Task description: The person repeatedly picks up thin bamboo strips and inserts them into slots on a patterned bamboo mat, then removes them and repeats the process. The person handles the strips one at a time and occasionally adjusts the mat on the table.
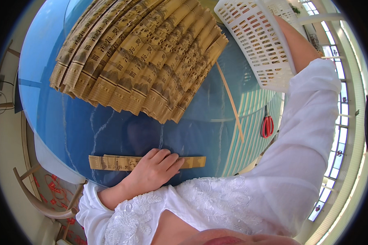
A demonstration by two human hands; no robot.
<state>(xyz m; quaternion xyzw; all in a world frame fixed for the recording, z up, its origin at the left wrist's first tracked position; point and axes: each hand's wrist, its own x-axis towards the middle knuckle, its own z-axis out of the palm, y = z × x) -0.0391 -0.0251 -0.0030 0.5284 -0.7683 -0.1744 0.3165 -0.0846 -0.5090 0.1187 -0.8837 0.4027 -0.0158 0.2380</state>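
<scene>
Handwork at a blue table (122, 126), as seen by an onlooker. The left hand (157, 166) rests across overlapping flat strips (114, 163) laid lengthwise along the near edge, close to the body, where little reach is needed and the palm's weight probably keeps them aligned. Its fingers (162, 154) are bent together over the strips; whether they pinch or merely press, I cannot tell. The right forearm (300, 47) extends behind a white perforated basket (259, 49), which hides the right hand, so the state of its fingers cannot be told; the basket appears tilted, perhaps steadied by that arm. Beyond the flat strips, a broad pile of tan printed packets (139, 61) lies side by side, near ends roughly level, an arrangement that seems to keep them orderly. A thin stick (232, 106) and red-handled scissors (267, 125) lie to the right, apart from the left hand.
</scene>
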